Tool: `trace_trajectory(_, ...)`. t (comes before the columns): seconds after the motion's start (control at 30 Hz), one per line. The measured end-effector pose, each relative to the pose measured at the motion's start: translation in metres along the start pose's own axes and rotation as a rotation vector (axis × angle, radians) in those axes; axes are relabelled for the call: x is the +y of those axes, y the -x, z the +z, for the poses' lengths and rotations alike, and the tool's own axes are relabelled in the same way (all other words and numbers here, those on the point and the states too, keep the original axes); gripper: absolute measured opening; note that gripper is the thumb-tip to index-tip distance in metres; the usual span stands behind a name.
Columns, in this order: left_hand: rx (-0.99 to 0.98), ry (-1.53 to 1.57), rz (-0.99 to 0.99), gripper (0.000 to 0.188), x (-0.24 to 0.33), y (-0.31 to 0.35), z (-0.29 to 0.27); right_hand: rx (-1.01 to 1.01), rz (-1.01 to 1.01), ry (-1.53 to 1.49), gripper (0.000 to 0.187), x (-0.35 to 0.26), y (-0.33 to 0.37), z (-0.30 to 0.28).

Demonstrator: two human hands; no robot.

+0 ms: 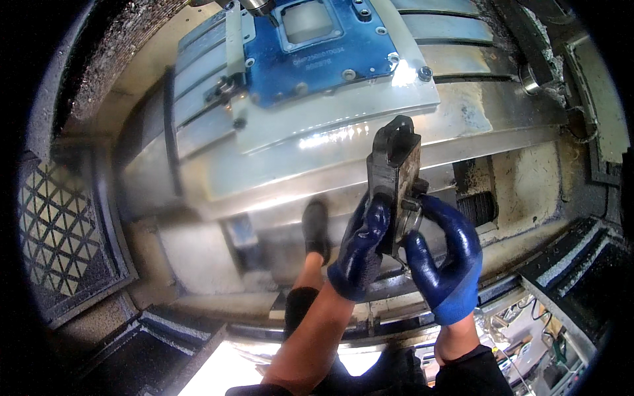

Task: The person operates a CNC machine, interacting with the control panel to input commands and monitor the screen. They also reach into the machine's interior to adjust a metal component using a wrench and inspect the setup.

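Note:
My left hand (360,254), in a dark blue coated glove, is closed round the lower part of a long dark metal block (384,168). The block is tilted upward, away from me, with a slotted, rounded upper end. On its right side, my gloved right hand (454,261) pinches a short metal pin (411,204) between thumb and fingers. A thin shiny piece shows below the pin, but its shape is partly hidden by the fingers. Both hands are in front of the machine table (277,181), below a blue metal plate (317,82).
The blue plate, with a square opening and several bolt holes, lies on a pale slab (343,113) over the slotted table. A machine spindle (256,6) hangs above it. A black grating (56,231) is at left. My shoe (316,224) shows below the table's front edge.

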State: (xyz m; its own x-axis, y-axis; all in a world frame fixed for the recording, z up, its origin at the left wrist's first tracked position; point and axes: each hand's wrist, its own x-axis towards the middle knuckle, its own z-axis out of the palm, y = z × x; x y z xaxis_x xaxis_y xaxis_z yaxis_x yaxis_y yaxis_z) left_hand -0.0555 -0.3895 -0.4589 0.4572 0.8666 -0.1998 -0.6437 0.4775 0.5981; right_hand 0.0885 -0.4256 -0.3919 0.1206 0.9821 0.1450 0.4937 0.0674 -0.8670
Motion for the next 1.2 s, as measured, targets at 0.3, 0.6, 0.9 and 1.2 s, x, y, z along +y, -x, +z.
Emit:
trace_trajectory(0.3, 0.123, 0.023, 0.068, 0.057, 0.000, -0.001, 0.008, 0.111, 0.020, 0.044, 0.045, -0.004, 0.000, 0.004)
trace_trajectory(0.6, 0.135, -0.006, 0.033, 0.055, -0.006, 0.000, 0.017, 0.036, -0.124, 0.212, 0.028, -0.003, -0.029, -0.005)
trace_trajectory(0.9, 0.027, -0.024, -0.005, 0.054, -0.008, -0.004, 0.008, 0.044, -0.133, 0.222, 0.025, 0.004, -0.032, -0.008)
trace_trajectory(1.2, 0.042, -0.039, -0.014, 0.079, -0.009, -0.008, 0.014, -0.123, 0.298, -0.134, 0.037, 0.008, -0.011, -0.010)
